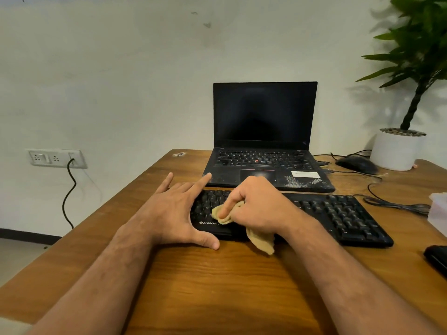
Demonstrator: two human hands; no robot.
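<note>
A black keyboard lies across the wooden table in front of me. My right hand grips a tan cloth and presses it with the index finger onto the keyboard's left keys. A loose end of the cloth hangs over the keyboard's front edge. My left hand rests with fingers spread straight at the keyboard's left end, thumb along its front edge. Behind the keyboard stands an open black laptop with a dark screen.
A black mouse and a white pot with a green plant stand at the back right. Cables trail right of the keyboard. A dark object lies at the right edge. A wall socket with a plugged cord is on the left.
</note>
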